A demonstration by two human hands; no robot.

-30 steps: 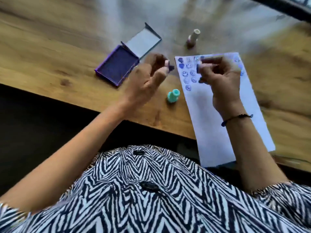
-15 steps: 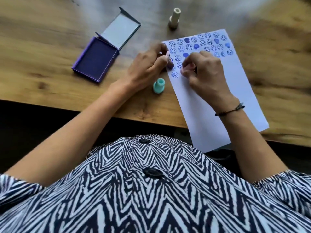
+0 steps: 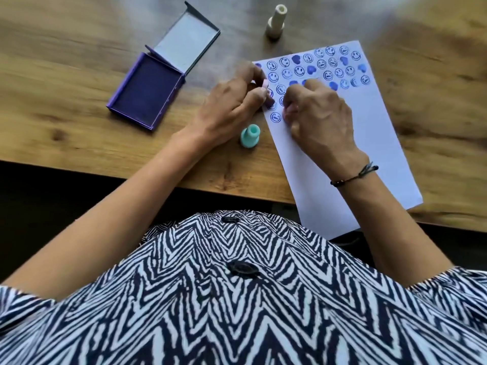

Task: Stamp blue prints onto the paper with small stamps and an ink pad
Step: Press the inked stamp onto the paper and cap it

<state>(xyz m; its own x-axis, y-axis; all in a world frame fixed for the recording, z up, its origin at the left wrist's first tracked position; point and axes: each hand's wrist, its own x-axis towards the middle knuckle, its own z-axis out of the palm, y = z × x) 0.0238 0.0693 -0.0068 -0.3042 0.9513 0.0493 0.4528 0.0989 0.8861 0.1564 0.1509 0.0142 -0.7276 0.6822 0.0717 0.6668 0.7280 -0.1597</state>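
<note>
Blue smiley and heart prints already fill the top rows of the white paper [image 3: 369,143], so both hands work at its left edge, near ten o'clock. Left hand [image 3: 229,106] pinches a small pink stamp [image 3: 264,85] between thumb and forefinger. Right hand [image 3: 320,114] curls knuckles-up, fingertips pressed down; what it grips I cannot tell. Open ink pad [image 3: 146,92] waits at nine o'clock, within reach.

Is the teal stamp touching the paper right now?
Apart. The head view shows bare wood between the teal stamp and the left edge of the paper.
</note>
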